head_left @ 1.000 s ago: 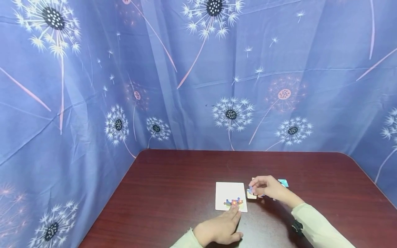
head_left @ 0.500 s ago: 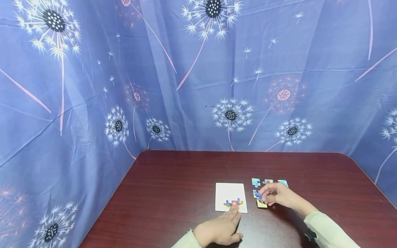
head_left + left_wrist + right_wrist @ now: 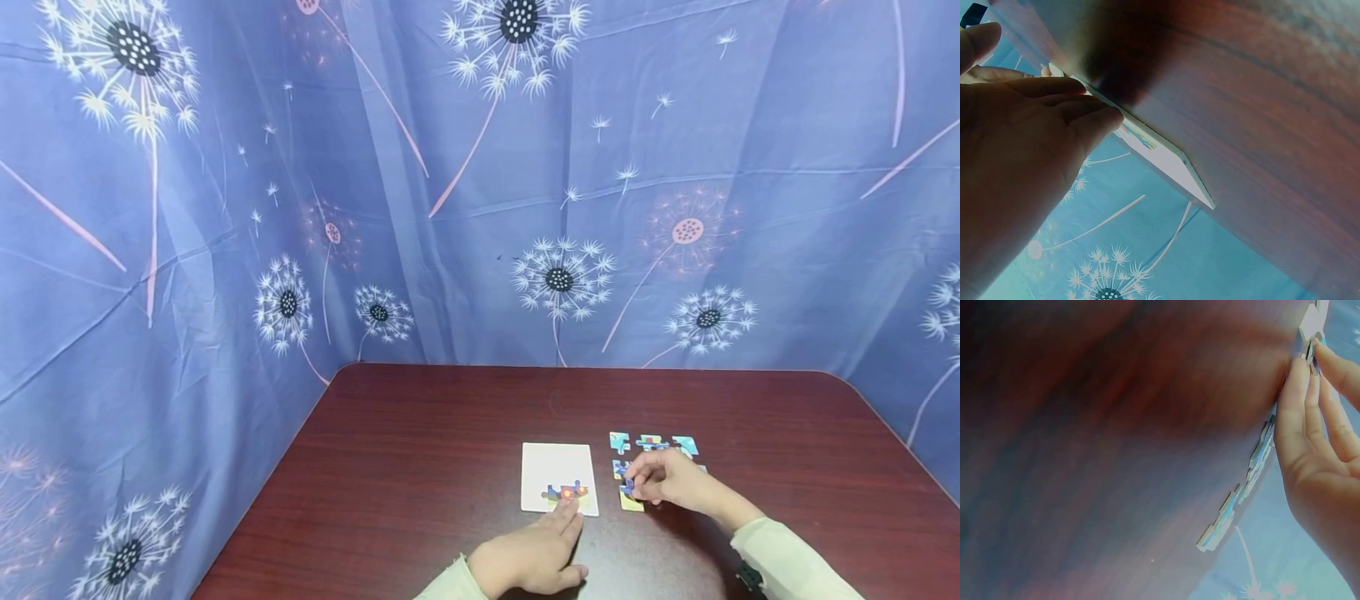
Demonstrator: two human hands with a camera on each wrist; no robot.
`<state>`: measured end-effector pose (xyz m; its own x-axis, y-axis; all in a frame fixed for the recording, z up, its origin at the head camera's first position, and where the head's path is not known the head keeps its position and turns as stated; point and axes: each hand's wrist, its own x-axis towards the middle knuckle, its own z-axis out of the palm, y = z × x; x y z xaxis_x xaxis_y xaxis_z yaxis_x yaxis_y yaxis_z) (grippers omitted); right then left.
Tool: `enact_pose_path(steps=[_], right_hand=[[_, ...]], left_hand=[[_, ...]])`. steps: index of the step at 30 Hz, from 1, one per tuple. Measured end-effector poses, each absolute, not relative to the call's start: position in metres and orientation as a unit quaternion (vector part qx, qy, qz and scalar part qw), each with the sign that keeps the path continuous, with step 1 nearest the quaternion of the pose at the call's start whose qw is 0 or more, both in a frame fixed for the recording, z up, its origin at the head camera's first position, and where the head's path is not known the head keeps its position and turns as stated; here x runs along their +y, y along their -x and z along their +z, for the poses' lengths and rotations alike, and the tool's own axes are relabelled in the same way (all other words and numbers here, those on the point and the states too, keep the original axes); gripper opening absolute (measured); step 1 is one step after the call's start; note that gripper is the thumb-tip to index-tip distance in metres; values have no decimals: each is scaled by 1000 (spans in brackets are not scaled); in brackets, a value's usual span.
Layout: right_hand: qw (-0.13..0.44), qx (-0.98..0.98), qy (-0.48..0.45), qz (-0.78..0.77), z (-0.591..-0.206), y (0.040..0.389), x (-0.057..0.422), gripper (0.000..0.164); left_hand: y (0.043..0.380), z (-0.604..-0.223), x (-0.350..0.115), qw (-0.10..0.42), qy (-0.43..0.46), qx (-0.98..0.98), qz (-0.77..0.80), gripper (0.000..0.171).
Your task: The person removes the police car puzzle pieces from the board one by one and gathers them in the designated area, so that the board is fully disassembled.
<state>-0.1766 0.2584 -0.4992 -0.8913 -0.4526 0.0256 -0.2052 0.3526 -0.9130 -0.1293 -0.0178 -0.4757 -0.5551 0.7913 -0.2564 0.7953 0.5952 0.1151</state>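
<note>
My left hand (image 3: 534, 552) rests with straight fingers on the near edge of a white square puzzle board (image 3: 553, 465). A few joined puzzle pieces (image 3: 566, 492), orange, blue and green, lie on the board just beyond these fingertips. In the left wrist view, the fingers of the left hand (image 3: 1041, 134) reach over the board's rim (image 3: 1175, 164). To the right of the board, my right hand (image 3: 678, 483) pinches a small blue puzzle piece (image 3: 628, 483) between thumb and fingers, close over a yellow puzzle piece (image 3: 632, 501). The fingers partly hide the pinched piece.
Loose puzzle pieces lie in rows right of the board, among them a light-blue corner piece (image 3: 685, 444) and another blue piece (image 3: 618, 441). The right hand hides some. Behind the dark red wooden table (image 3: 420, 433) hangs a blue dandelion curtain (image 3: 465, 275).
My right hand has moved right and slightly nearer, from beside the board to over the loose pieces. The yellow piece has shifted right and nearer too. My left hand has stayed on the board.
</note>
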Motion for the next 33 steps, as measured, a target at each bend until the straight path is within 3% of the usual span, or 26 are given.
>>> enact_pose_path(steps=[15,33], right_hand=[[108,847,185,-487,-495,174,255,17],[66,847,253,-462,-485,189,232,14]], left_hand=[[131,-478,-20,137,-456,879,-5,67],[127,-472,-17,138,-460,877,-13,68]])
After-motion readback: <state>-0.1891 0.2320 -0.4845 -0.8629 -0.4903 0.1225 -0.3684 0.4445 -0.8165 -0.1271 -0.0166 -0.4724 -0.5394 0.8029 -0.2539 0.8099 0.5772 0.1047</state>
